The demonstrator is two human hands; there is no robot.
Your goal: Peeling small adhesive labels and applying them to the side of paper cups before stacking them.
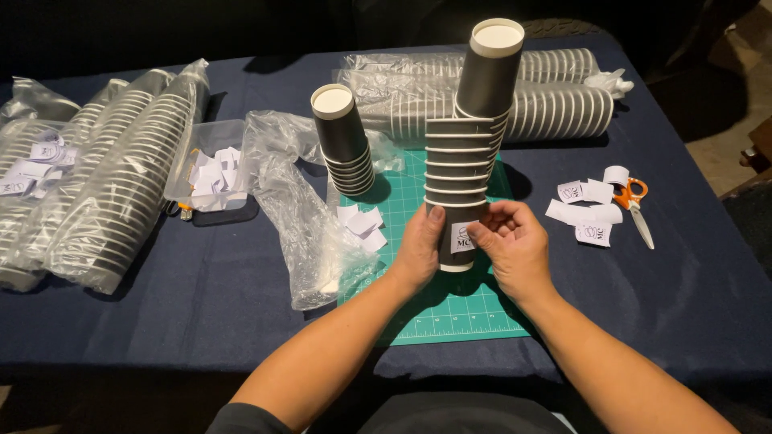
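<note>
Both hands' fingers (482, 233) around cup stack (462, 173).

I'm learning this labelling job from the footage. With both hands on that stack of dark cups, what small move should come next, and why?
Probably press the white label flat with the right hand. Its thumb already rests at the label's edge on the bottom cup, while the left hand steadies the stack of cups, whose top cup leans.

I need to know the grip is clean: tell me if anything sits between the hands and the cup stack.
Nothing visible does. The left hand and right hand both touch the bottom cup of the cup stack directly; the right thumb presses a white label on it.
</note>
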